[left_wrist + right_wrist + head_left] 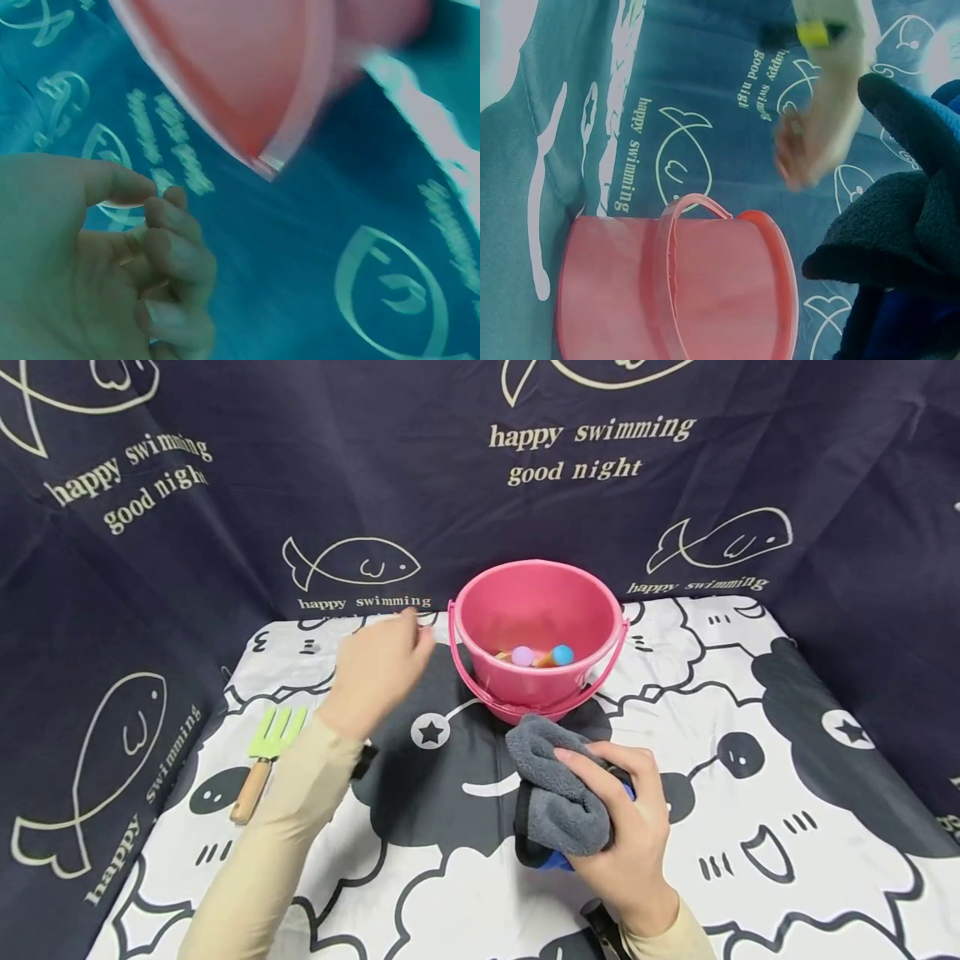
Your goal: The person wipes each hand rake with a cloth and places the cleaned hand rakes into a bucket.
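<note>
My left hand (378, 664) is raised to the left of the pink bucket (517, 683), its fingers loosely curled around nothing. In the left wrist view that hand (169, 255) is beside the blurred bucket rim (187, 109), apart from it. My right hand (637, 827) grips a bunched, folded towel, grey (566, 797) and plush with a black edge and a blue side, in front of the bucket. The towel (900, 217) also shows at the right of the right wrist view. Inside the bucket lie a purple ball (522, 656) and a blue ball (562, 655) with tan, cone-like parts.
A hand fork with green tines (277, 732) and a wooden handle (251, 790) lies at the left of the table. The black-and-white patterned cloth (465, 906) covers the table. Dark fabric walls (465, 485) with fish prints surround it. The bucket's handle (480, 689) hangs down in front.
</note>
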Available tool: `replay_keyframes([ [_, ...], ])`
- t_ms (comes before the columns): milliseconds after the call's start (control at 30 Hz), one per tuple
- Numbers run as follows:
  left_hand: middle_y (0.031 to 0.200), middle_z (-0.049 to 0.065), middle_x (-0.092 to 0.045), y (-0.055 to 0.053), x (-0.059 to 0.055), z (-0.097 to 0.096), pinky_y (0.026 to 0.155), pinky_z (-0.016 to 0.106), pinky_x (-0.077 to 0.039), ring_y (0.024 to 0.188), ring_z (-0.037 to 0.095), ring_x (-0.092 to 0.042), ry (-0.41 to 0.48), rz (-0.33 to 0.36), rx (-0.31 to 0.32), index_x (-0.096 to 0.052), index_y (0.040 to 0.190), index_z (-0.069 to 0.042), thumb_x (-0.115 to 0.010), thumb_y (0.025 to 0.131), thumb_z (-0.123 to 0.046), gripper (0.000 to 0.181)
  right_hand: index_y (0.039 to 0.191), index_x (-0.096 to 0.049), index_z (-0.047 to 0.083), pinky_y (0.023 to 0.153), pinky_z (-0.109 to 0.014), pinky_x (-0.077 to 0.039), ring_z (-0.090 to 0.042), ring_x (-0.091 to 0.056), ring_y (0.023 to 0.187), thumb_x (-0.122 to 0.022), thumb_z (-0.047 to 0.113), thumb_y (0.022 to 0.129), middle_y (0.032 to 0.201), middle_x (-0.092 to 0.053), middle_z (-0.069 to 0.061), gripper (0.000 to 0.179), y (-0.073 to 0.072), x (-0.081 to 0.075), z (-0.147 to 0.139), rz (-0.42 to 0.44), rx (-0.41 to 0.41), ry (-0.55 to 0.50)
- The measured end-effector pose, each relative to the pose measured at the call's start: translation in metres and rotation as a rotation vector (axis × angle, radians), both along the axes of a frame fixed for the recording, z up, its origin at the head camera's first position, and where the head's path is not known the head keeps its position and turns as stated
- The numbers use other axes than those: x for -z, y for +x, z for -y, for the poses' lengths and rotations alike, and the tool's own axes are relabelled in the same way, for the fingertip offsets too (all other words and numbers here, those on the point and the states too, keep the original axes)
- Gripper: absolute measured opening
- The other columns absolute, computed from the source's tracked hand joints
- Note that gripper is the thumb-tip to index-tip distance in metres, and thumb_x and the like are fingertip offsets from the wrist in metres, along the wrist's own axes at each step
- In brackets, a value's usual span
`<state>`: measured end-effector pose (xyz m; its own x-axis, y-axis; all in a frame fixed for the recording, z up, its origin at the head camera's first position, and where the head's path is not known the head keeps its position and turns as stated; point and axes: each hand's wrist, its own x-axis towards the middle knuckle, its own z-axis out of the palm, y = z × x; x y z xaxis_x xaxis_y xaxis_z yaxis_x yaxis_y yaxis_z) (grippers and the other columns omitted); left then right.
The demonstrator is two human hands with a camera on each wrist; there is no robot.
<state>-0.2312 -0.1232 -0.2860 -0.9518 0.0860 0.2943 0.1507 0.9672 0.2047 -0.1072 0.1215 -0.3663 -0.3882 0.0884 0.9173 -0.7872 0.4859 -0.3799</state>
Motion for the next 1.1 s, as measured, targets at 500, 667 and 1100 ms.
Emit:
replay_keyframes([
  [500, 0.101, 0.043, -0.056, 0.064, 0.108, 0.161, 0.072, 0.065, -0.051, 0.093, 0.058, -0.060, -0.088, 0.437, -0.365, -0.047, 0.118, 0.023, -0.050, 0.098, -0.023, 0.051, 0.101, -0.074, -0.001, 0.097, -0.017, -0.044, -0.024, -0.058, 0.093, -0.067, 0.038, 0.095, 0.097, -0.060, -0.028, 0.040, 0.002, 0.001, 0.000, -0.016, -0.011, 0.010],
  [667, 0.099, 0.043, -0.055, 0.066, 0.118, 0.177, 0.070, 0.062, -0.053, 0.084, 0.055, -0.063, -0.068, 0.519, -0.376, -0.043, 0.120, 0.026, -0.053, 0.097, -0.018, 0.051, 0.101, -0.074, -0.001, 0.097, -0.017, -0.044, -0.024, -0.058, 0.094, -0.068, 0.039, 0.095, 0.097, -0.060, -0.028, 0.041, 0.002, 0.001, -0.001, -0.019, -0.006, 0.010],
  [1100, 0.093, 0.040, -0.062, 0.068, 0.120, 0.186, 0.062, 0.048, -0.053, 0.073, 0.041, -0.063, 0.012, 0.579, -0.393, -0.055, 0.110, 0.027, -0.049, 0.099, -0.016, 0.045, 0.101, -0.074, -0.002, 0.097, -0.017, -0.045, -0.023, -0.059, 0.094, -0.067, 0.038, 0.095, 0.097, -0.060, -0.029, 0.041, 0.002, 0.000, -0.002, -0.018, -0.001, 0.007],
])
